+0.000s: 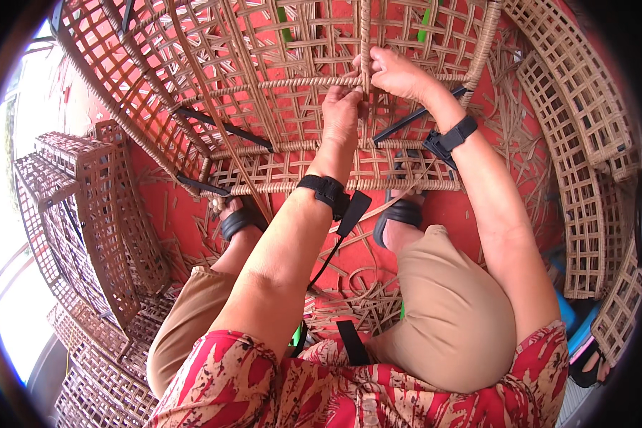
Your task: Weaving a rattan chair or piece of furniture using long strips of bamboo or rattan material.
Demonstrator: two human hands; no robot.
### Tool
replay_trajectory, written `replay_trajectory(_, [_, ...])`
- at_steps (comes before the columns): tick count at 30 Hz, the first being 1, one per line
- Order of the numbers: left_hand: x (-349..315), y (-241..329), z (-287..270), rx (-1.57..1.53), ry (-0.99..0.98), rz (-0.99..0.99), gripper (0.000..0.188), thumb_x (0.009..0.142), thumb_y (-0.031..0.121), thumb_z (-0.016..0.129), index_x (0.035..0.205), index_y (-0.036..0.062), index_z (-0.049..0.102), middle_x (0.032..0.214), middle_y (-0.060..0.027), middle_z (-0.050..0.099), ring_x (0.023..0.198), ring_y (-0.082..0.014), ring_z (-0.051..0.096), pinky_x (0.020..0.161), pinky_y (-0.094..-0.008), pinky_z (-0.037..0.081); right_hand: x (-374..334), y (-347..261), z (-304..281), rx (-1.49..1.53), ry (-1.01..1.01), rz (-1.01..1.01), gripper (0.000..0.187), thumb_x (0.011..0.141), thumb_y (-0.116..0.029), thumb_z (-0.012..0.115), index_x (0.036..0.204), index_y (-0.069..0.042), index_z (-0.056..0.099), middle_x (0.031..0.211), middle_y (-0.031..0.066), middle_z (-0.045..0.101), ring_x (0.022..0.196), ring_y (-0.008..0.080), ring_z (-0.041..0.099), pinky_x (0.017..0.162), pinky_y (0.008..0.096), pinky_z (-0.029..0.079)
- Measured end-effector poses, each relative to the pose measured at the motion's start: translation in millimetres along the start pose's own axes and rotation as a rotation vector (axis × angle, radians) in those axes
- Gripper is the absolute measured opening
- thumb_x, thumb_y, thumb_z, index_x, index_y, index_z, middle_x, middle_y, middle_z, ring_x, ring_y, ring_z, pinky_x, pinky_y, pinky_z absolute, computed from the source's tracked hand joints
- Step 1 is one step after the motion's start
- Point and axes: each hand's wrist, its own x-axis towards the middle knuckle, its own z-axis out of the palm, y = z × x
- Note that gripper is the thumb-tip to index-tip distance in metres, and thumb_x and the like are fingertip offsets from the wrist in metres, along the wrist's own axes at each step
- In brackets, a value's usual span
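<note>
A large openwork frame of woven brown cane stands in front of me, its bars wound with cane strip. My left hand is closed, with its fingertips pinched just left of the upright wrapped bar, where a wrapped crossbar meets it. My right hand is closed at the same joint from the right, its thumb and fingers bent around the upright bar. Whatever thin piece lies between the fingertips of either hand is hidden. Long cane strips run slanting down the frame's left part.
Woven cane pieces are stacked at the left and right. Cane scraps litter the red floor. Black diagonal braces cross the frame's lower corners. My sandalled feet are at its lower edge. A black strap dangles by my left wrist.
</note>
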Motion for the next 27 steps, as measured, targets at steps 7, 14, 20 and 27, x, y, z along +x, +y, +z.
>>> replay_trajectory(7, [6, 13, -15, 0.245, -0.127, -0.123, 0.016, 0.090, 0.017, 0.057, 0.100, 0.0050, 0.061, 0.079, -0.0009, 0.059, 0.065, -0.0103, 0.054, 0.059, -0.0245, 0.046, -12, -8, 3, 0.090, 0.065, -0.086, 0.038, 0.078, 0.002, 0.052, 0.116, 0.000, 0.055, 0.097, 0.0125, 0.067, 0.090, 0.0167, 0.062, 0.078, 0.0292, 0.048])
replay_trajectory(14, [12, 25, -18, 0.857, -0.213, 0.112, 0.030, 0.092, 0.029, 0.056, 0.095, 0.0001, 0.066, 0.077, -0.0043, 0.064, 0.065, -0.0148, 0.055, 0.061, -0.0298, 0.045, -20, -18, 7, -0.237, 0.205, -0.015, 0.039, 0.080, 0.001, 0.049, 0.119, -0.001, 0.051, 0.097, 0.0154, 0.066, 0.090, 0.0210, 0.064, 0.077, 0.0324, 0.049])
replay_trajectory(20, [-9, 23, -28, 1.177, -0.140, 0.458, 0.031, 0.091, 0.031, 0.055, 0.089, 0.0006, 0.062, 0.073, -0.0161, 0.061, 0.074, -0.0293, 0.059, 0.069, -0.0395, 0.046, -40, -35, 22, -0.390, 0.414, -0.155, 0.026, 0.079, -0.009, 0.057, 0.102, -0.001, 0.050, 0.092, 0.0219, 0.064, 0.088, 0.0386, 0.063, 0.076, 0.0468, 0.049])
replay_trajectory(27, [-31, 49, 9, 1.005, -0.156, 0.321, 0.024, 0.089, 0.027, 0.056, 0.088, 0.0044, 0.063, 0.072, -0.0146, 0.061, 0.085, -0.0334, 0.058, 0.085, -0.0441, 0.041, -42, -16, 14, -0.385, 0.456, -0.273, 0.044, 0.080, -0.003, 0.058, 0.123, -0.004, 0.048, 0.092, 0.0166, 0.065, 0.082, 0.0336, 0.066, 0.075, 0.0408, 0.052])
